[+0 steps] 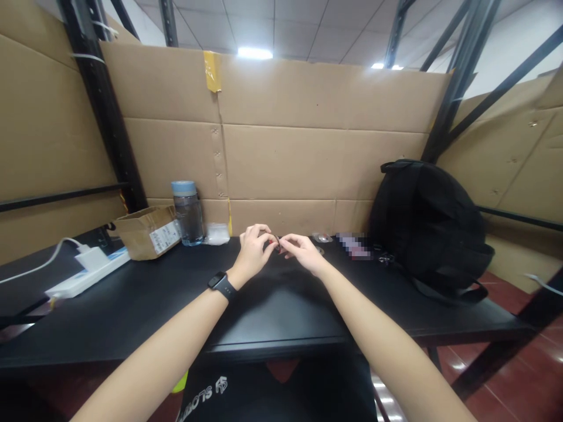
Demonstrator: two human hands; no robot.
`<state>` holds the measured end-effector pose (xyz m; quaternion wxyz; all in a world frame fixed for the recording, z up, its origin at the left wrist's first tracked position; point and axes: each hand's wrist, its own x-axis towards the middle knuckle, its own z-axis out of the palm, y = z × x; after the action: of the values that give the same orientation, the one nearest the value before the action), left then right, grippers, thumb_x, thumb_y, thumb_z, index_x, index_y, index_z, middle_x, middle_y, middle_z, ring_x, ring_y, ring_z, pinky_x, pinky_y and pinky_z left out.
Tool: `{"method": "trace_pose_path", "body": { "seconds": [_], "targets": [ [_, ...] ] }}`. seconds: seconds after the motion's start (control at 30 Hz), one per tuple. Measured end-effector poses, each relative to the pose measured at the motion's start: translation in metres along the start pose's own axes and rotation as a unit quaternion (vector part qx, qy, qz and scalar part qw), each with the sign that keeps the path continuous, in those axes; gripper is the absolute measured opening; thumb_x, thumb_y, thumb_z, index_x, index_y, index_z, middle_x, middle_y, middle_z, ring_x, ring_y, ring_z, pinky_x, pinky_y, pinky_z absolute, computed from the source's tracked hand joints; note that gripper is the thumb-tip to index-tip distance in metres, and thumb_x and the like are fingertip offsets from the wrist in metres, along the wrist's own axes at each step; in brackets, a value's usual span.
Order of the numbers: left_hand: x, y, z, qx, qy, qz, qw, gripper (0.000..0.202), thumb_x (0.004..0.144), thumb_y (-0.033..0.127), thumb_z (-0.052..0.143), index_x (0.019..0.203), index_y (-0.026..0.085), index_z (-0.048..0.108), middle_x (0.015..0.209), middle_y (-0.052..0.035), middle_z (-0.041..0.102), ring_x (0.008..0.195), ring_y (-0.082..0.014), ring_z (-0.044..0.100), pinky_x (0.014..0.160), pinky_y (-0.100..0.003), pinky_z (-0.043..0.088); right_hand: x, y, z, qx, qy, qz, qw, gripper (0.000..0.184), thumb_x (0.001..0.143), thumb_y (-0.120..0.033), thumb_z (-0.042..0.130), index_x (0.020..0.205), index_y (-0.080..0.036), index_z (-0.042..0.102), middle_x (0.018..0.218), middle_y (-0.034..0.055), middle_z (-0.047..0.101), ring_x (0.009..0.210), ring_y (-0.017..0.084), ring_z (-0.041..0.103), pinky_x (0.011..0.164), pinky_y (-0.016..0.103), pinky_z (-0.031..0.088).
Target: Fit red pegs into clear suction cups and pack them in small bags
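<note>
A small thin curved band, dark with a bit of red, is held up between my two hands above the black table. My left hand, with a black watch on its wrist, pinches one side of it between thumb and fingers. From the other side, the fingertips of my right hand close on it. Fingers cover most of the band, so its exact kind cannot be made out. Behind my right hand lie a small clear plastic packet and a partly hidden round item.
On the left of the black table are a power strip, an open cardboard box, a water bottle and clear plastic bags. A black backpack, keys and a blurred-out item occupy the right. Cardboard walls enclose the back.
</note>
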<state>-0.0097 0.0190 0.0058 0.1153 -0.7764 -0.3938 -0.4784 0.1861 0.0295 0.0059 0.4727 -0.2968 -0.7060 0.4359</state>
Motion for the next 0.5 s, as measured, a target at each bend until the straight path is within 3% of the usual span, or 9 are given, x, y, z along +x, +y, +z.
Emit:
{"method": "trace_pose_path", "body": {
  "seconds": [0.17, 0.27, 0.37, 0.5],
  "targets": [
    [0.002, 0.004, -0.003, -0.023, 0.0, -0.013, 1.0, 0.017, 0.096, 0.035, 0.062, 0.088, 0.024, 0.072, 0.111, -0.0053, 0.063, 0.109, -0.0234, 0.056, 0.098, -0.041, 0.04, 0.002, 0.006, -0.003, -0.08, 0.005, -0.032, 0.996, 0.027, 0.087, -0.046, 0.068, 0.091, -0.019, 0.07, 0.086, 0.0033, 0.069, 0.08, 0.018, 0.065, 0.067, 0.028, 0.051],
    [0.003, 0.006, -0.006, -0.049, -0.003, -0.053, 0.997, 0.024, 0.101, 0.038, 0.051, 0.098, 0.025, 0.071, 0.112, -0.0049, 0.064, 0.11, -0.0222, 0.056, 0.1, -0.041, 0.041, 0.004, 0.008, -0.006, -0.201, 0.019, -0.107, 0.973, 0.017, 0.09, -0.035, 0.064, 0.086, -0.019, 0.07, 0.093, 0.0045, 0.069, 0.086, 0.018, 0.063, 0.08, 0.032, 0.051],
    [0.001, 0.005, -0.005, -0.036, -0.078, -0.051, 0.995, 0.026, 0.097, 0.049, 0.056, 0.104, 0.029, 0.072, 0.119, -0.0036, 0.065, 0.117, -0.0251, 0.054, 0.102, -0.044, 0.04, 0.005, 0.009, -0.011, -0.277, 0.021, -0.159, 0.947, 0.01, 0.089, -0.026, 0.064, 0.084, -0.019, 0.07, 0.101, 0.0062, 0.067, 0.093, 0.019, 0.062, 0.086, 0.034, 0.049],
    [-0.006, -0.002, 0.002, -0.002, -0.196, -0.038, 0.98, 0.029, 0.089, 0.054, 0.064, 0.108, 0.034, 0.073, 0.124, -0.0035, 0.064, 0.117, -0.0298, 0.053, 0.099, -0.048, 0.04, 0.006, 0.011, -0.019, -0.291, 0.039, -0.153, 0.944, 0.012, 0.088, -0.023, 0.063, 0.079, -0.019, 0.069, 0.103, 0.0066, 0.065, 0.093, 0.018, 0.062, 0.086, 0.034, 0.049]
  ]
}}
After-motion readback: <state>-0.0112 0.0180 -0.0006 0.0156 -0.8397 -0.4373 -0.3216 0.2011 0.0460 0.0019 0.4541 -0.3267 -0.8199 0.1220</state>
